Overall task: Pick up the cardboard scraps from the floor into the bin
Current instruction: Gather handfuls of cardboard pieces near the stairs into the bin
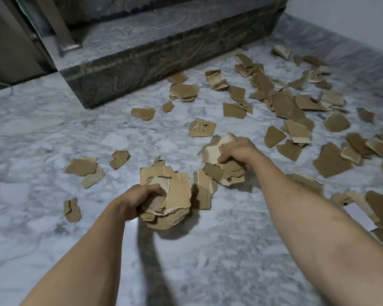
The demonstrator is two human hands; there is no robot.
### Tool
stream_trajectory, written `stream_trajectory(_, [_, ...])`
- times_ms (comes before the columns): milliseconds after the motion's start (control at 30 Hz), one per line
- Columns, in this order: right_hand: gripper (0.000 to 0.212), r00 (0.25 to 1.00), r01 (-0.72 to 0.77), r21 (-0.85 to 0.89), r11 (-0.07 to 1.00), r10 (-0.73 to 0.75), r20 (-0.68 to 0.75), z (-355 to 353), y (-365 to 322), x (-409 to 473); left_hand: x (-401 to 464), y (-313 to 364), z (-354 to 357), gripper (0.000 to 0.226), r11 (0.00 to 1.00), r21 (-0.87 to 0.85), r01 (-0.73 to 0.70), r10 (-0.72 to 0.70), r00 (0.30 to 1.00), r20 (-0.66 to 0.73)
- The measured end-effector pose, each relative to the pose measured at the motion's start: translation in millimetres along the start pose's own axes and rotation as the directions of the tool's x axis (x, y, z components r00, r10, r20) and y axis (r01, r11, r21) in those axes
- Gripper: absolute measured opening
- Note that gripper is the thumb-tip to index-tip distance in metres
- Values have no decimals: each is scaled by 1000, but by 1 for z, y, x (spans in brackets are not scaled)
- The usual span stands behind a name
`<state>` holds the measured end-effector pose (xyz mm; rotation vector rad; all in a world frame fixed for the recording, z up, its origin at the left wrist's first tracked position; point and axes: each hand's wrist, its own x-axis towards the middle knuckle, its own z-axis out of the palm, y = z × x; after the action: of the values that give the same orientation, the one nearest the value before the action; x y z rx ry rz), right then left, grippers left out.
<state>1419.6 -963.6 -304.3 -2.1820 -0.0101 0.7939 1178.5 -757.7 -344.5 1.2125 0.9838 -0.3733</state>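
Both bare forearms reach out over the grey-white marble floor (53, 133), which runs to a dark veined stone step (164, 62) at the back. Torn cardboard scraps (285, 102) lie strewn across the floor, thickest to the right below the white wall (352, 16). Lower down, the left hand (137, 200) has its fingers curled tight round a thick wad of scraps (173, 195). Just beyond, the right hand (239, 150) clutches a smaller bunch of scraps (221, 164). One printed scrap (202, 128) lies flat near it.
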Motion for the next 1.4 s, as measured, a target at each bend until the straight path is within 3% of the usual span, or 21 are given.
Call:
stream_trajectory(100, [74,993,71,267,961,-43,-108,-24,-11,-8,-8,-7,-15,24,995,-97,-26,20,998,-61])
stream_trajectory(167, [69,982,110,417,902,-33,-188,-34,-18,-11,-14,-11,-27,19,990,-133,-51,32,989,-143])
stream_trajectory(200, [63,985,94,470,878,-15,-170,-38,-21,-16,-16,-13,-33,21,986,-154,-68,38,981,-191])
stream_trajectory(267, [41,999,-32,477,878,34,5,-32,-22,-22,-23,-15,-45,32,981,-174,-89,37,959,-280])
stream_trajectory(333, [21,961,-194,331,924,110,254,-3,-15,-37,-29,-19,-59,38,971,-205,-123,40,928,-369])
stream_trajectory(400, [30,920,-271,130,954,217,326,38,-1,-47,-37,-25,-71,39,963,-228,-141,33,906,-421])
stream_trajectory(500, [115,938,-275,-35,961,276,212,87,11,-57,-50,-30,-75,19,957,-245,-153,28,894,-447])
stream_trajectory(533, [125,951,-260,-102,960,273,147,96,13,-57,-54,-34,-75,12,956,-248,-158,32,894,-448])
stream_trajectory(667, [103,967,-253,-333,908,245,-68,112,14,-63,-59,-49,-74,13,951,-255,-174,21,861,-508])
stream_trajectory(833, [98,981,-192,-60,980,192,-5,117,22,-62,-62,-58,-84,56,929,-298,-218,22,839,-543])
stream_trajectory(933, [106,990,-141,190,972,136,39,117,20,-60,-70,-53,-94,47,937,-289,-198,4,832,-555])
stream_trajectory(1067, [88,999,2,462,887,-18,29,103,-12,-53,-75,-46,-117,31,948,-251,-193,6,803,-595])
stream_trajectory(1133, [93,986,38,419,907,-102,132,104,-32,-54,-72,-49,-130,31,952,-244,-183,2,803,-596])
stream_trajectory(1200, [99,956,72,244,967,-136,258,117,-49,-60,-69,-54,-141,37,961,-234,-148,-12,822,-569])
stream_trajectory(1300, [100,938,133,-82,988,-99,333,148,-64,-63,-61,-61,-147,58,977,-190,-92,-26,841,-541])
stream_trajectory(1400, [106,925,139,-249,958,-36,377,176,-72,-56,-54,-58,-145,53,985,-124,-117,24,814,-580])
